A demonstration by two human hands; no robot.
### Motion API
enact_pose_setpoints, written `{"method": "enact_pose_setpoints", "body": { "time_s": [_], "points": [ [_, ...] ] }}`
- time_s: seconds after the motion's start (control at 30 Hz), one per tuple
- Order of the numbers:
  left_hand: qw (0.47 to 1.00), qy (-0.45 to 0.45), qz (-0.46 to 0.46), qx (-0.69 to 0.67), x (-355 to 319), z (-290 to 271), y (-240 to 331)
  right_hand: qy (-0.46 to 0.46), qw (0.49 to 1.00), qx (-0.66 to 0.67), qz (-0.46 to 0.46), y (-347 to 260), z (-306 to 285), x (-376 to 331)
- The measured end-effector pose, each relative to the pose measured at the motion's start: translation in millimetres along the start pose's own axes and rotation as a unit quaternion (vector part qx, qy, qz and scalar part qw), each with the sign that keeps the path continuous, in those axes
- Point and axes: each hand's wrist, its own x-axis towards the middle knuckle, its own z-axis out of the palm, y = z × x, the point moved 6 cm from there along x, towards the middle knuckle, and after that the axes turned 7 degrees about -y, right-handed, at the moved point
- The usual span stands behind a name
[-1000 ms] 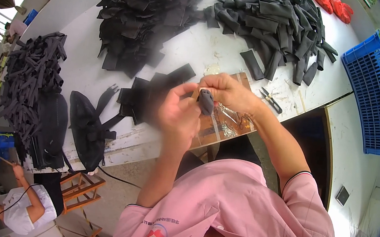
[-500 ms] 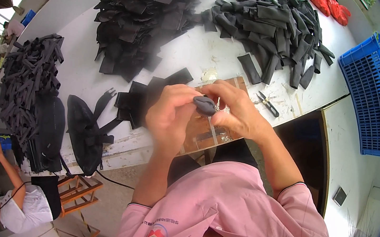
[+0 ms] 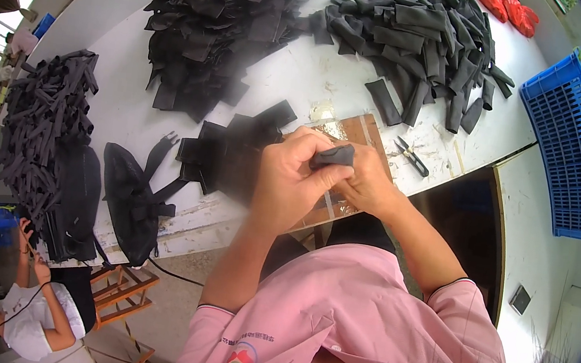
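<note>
Above the white counter [image 3: 296, 79], left hand [image 3: 290, 181] and right hand [image 3: 367, 184] pinch one small black rolled piece [image 3: 333, 156] (both grips closed); steady, even fingertip pressure would keep it tight.

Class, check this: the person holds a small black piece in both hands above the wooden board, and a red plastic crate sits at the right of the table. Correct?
Not quite. The head view shows the plastic crate is blue, not red. The rest stands: left hand and right hand hold the small black piece above the wooden board.
</note>
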Motion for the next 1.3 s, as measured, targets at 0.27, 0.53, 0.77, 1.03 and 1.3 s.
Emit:
{"method": "enact_pose_setpoints", "body": {
  "time_s": [0.27, 0.53, 0.77, 1.03, 1.3],
  "points": [
    [0.988, 0.079, 0.095, -0.095, -7.8, -8.6, 3.1, -0.064, 0.995, -0.034, 0.073, 13.3, 9.0, 3.7],
    [0.868, 0.17, 0.129, -0.448, -20.5, -33.8, -15.3, -0.124, 0.984, -0.113, 0.064, -5.4, -4.6, 19.0],
    [0.957, 0.17, 0.099, -0.212, -24.5, -32.5, -16.3, -0.103, 0.986, -0.116, 0.061, 4.7, 13.1, 10.9],
    [0.967, 0.174, 0.085, -0.164, -16.4, -36.0, -18.5, -0.07, 0.989, -0.115, 0.064, 14.2, 13.9, 9.7],
    [0.862, 0.15, -0.197, 0.441, 40.2, -99.3, -147.2, 0.134, 0.925, 0.328, 0.14, 23.3, -83.2, 59.0]
  ]
}}
